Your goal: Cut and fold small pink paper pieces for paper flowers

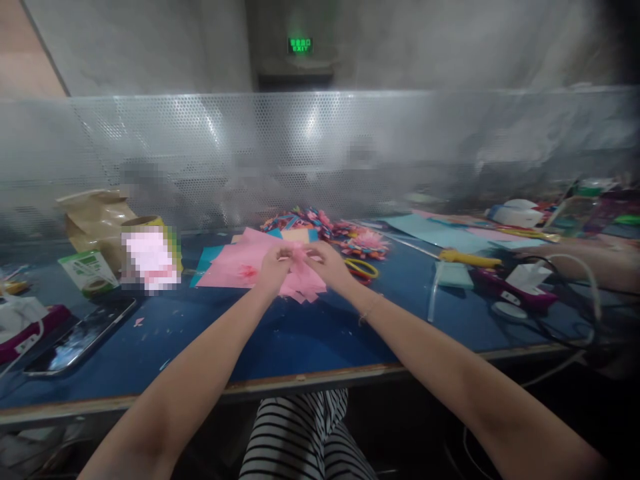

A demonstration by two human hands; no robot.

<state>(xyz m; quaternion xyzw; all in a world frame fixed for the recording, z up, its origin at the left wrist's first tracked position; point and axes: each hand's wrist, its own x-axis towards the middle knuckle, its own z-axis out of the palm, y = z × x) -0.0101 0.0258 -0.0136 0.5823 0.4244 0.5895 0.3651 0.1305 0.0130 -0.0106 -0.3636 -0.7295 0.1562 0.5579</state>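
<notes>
Pink paper [300, 270] handheld; purple box [539, 300] (right) holds tissue [531, 277].

Behind the blue table [310, 347], 1 perforated panel [280, 133] stands below a green exit sign [300, 46].

"EXIT" readable on green-lit sign [300, 46] far side, characters above it blurred; green-white packet [89, 272] left, print illegible.

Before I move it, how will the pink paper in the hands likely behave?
The pink paper is probably floppy: it looks thin and bunched between the left hand and right hand. It seems light, being small enough to pinch.
</notes>
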